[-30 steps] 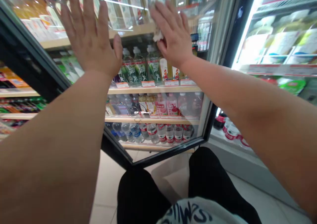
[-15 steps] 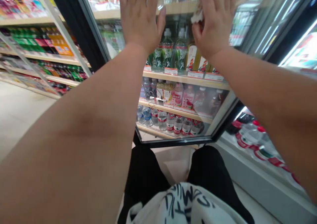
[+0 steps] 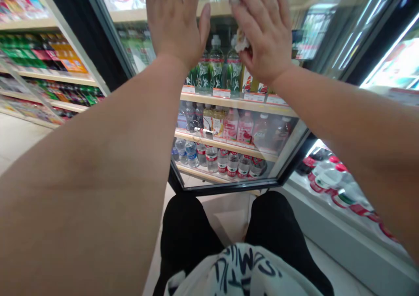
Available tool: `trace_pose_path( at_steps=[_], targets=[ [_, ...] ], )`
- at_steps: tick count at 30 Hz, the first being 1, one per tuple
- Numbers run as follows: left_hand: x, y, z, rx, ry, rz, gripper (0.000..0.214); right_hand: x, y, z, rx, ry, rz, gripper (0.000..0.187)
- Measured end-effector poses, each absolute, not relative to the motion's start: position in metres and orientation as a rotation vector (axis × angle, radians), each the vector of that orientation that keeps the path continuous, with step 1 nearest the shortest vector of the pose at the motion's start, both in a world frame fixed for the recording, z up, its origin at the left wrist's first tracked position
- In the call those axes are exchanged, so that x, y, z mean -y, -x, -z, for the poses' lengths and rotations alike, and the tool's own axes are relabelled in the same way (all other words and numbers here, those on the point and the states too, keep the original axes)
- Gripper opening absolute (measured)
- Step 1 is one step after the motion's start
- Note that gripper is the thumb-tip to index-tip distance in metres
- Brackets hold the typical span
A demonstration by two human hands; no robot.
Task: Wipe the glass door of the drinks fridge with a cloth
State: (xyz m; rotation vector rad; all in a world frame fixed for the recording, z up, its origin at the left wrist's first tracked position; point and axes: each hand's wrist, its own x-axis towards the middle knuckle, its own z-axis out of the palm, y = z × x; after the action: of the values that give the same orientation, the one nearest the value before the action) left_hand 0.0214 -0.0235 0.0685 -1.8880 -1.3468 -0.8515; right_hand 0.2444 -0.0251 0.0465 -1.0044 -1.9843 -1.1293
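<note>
A glass door (image 3: 278, 125) with a black frame stands in front of me, bottle shelves showing through or in its pane. Against the upper left of the glass my left hand (image 3: 175, 25) lies flat, fingers stretched and thumb out, holding nothing. My right hand (image 3: 263, 34) presses a crumpled pale cloth or tissue (image 3: 242, 41) to the pane, right of the left hand. Most of the cloth is hidden beneath the palm and fingers; a bit shows by the thumb and another at the fingertips.
Shelves of soft-drink bottles (image 3: 62, 53) run along the left. At the lower right, red-capped bottles (image 3: 327, 176) sit behind a pale cabinet ledge (image 3: 330, 226). My knees (image 3: 186, 217) are just below the door's black bottom edge (image 3: 229, 187).
My right hand has slid left across the glass with the cloth, its fingers now angled up and left. The left hand stays flat on the pane. The view has shifted slightly.
</note>
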Motion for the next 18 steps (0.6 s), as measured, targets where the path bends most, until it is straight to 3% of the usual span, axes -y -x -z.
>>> trace_pose_path(
  at_steps=[6, 12, 18],
  targets=[
    [0.024, -0.016, -0.065, 1.296, 1.812, 0.781, 0.061, 0.028, -0.248, -0.052, 1.767, 1.111, 1.038, 0.074],
    [0.024, -0.015, -0.066, 1.269, 1.799, 0.742, 0.062, 0.030, -0.253, -0.042, 2.060, 0.966, 1.109, 0.072],
    [0.020, -0.012, -0.065, 1.263, 1.727, 0.691, 0.064, 0.027, -0.250, -0.055, 1.749, 1.130, 0.968, 0.069]
  ],
)
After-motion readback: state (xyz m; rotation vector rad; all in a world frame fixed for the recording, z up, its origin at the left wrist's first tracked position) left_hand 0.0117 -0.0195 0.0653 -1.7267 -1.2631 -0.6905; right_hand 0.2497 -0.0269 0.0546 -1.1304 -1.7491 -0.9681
